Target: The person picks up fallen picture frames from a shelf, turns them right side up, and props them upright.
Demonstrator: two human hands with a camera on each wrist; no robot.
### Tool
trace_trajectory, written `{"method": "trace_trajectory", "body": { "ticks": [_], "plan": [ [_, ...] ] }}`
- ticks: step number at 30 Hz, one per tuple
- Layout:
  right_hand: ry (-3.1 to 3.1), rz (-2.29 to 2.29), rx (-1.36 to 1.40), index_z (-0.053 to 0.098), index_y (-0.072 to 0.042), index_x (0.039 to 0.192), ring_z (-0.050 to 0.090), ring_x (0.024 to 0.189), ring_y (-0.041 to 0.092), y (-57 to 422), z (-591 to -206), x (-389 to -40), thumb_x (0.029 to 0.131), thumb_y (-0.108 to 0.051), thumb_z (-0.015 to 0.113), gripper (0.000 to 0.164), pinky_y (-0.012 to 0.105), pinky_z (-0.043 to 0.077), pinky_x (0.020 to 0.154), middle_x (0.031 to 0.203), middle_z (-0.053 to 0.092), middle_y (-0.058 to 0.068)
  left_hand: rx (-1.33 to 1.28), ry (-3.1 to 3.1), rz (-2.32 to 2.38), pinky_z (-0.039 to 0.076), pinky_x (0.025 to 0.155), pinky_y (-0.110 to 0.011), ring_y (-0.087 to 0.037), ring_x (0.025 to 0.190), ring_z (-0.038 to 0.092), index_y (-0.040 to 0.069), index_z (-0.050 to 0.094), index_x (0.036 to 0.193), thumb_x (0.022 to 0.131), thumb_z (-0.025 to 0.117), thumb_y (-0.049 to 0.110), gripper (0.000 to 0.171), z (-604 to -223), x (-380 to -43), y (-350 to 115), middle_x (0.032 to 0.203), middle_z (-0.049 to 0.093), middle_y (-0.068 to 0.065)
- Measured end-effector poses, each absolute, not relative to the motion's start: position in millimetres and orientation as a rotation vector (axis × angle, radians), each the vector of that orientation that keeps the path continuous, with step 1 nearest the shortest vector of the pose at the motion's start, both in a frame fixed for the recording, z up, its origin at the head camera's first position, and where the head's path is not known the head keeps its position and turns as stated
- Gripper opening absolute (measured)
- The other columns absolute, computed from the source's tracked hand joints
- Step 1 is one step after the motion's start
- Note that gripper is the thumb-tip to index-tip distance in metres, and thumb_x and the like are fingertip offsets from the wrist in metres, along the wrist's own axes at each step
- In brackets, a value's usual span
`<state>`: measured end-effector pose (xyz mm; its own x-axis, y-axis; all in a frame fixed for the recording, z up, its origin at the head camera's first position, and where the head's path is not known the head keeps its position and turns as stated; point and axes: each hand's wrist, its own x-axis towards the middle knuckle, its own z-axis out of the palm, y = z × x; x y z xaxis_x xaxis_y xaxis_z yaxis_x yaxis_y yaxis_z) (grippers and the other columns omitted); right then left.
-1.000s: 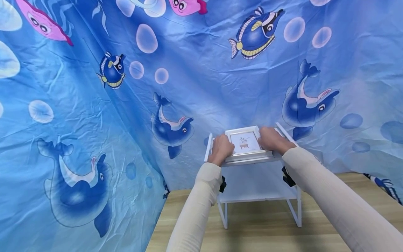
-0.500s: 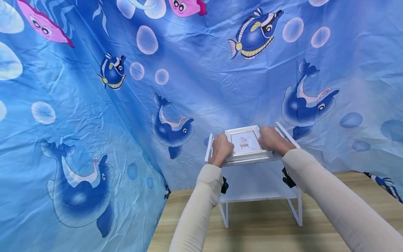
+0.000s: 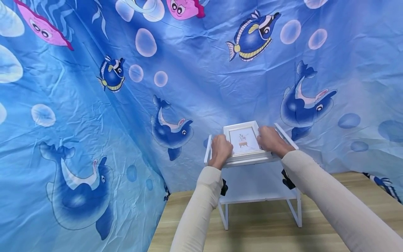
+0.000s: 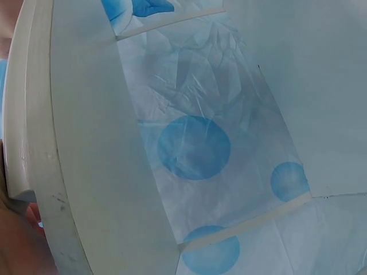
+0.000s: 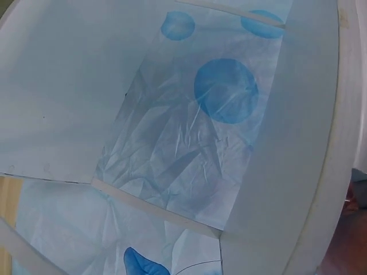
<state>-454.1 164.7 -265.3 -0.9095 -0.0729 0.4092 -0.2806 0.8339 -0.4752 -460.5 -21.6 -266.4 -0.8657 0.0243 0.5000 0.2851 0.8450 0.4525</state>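
Note:
A white picture frame (image 3: pixel 243 140) with a small drawing of a potted plant lies over the top of a white two-tier rack (image 3: pixel 258 185), its far edge tipped up. My left hand (image 3: pixel 221 148) grips its left side with curled fingers. On the right side my right hand (image 3: pixel 271 140) holds it the same way. Both thumbs are hidden from the head view. Only a bit of the left hand (image 4: pixel 23 246) shows at the lower left of the left wrist view. In the right wrist view, part of the right hand (image 5: pixel 351 246) shows at the lower right.
Raised white rails (image 3: pixel 207 150) edge the rack's top on both sides, close outside the hands. Black devices (image 3: pixel 224 187) sit under both wrists. A blue cloth (image 3: pixel 201 87) printed with sea animals hangs behind and at left. The rack stands on wood-patterned flooring (image 3: pixel 261 238).
The picture frame's far edge has risen a little, so its face tips more toward me. Both hands keep their hold on its sides. The head view has shifted slightly.

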Motion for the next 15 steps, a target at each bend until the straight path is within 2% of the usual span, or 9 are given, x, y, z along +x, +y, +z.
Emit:
{"method": "trace_trajectory", "body": {
  "ticks": [2, 7, 11, 15],
  "plan": [
    [-2.603, 0.750, 0.267, 0.061, 0.008, 0.092, 0.048, 0.065, 0.025, 164.7, -264.9, -454.3, 0.094, 0.001, 0.046, 0.017, 0.031, 0.037, 0.056, 0.074, 0.052, 0.015, -0.250, -2.501, -0.689, 0.049, 0.071, -0.035, -0.023, 0.073, 0.058, -0.001, 0.071, 0.091, 0.091, 0.056, 0.001, 0.015, -267.0, -461.1, -21.5, 0.080, 0.062, -0.011],
    [-2.528, 0.710, 0.278, 0.059, 0.004, 0.085, 0.048, 0.065, 0.025, 164.9, -265.4, -453.9, 0.093, 0.001, 0.048, 0.014, 0.032, 0.037, 0.056, 0.073, 0.051, 0.013, -0.295, -2.434, -0.624, 0.048, 0.087, -0.040, -0.027, 0.087, 0.058, -0.001, 0.069, 0.089, 0.094, 0.056, 0.004, 0.015, -269.7, -463.5, -21.2, 0.087, 0.062, -0.013],
    [-2.454, 0.664, 0.315, 0.058, 0.004, 0.082, 0.048, 0.066, 0.027, 165.9, -267.6, -453.8, 0.092, 0.003, 0.050, 0.013, 0.036, 0.039, 0.059, 0.074, 0.054, 0.016, -0.299, -2.387, -0.593, 0.045, 0.091, -0.038, -0.026, 0.091, 0.058, -0.002, 0.069, 0.093, 0.094, 0.057, 0.005, 0.015, -271.9, -466.6, -19.9, 0.090, 0.064, -0.014],
    [-2.396, 0.642, 0.322, 0.059, 0.007, 0.087, 0.054, 0.075, 0.033, 165.5, -269.2, -454.6, 0.093, 0.002, 0.052, 0.010, 0.043, 0.043, 0.066, 0.084, 0.059, 0.023, -0.299, -2.348, -0.578, 0.045, 0.092, -0.038, -0.027, 0.094, 0.058, -0.004, 0.069, 0.101, 0.094, 0.057, 0.005, 0.017, -272.7, -468.6, -18.1, 0.094, 0.065, -0.015]
  ]
}}
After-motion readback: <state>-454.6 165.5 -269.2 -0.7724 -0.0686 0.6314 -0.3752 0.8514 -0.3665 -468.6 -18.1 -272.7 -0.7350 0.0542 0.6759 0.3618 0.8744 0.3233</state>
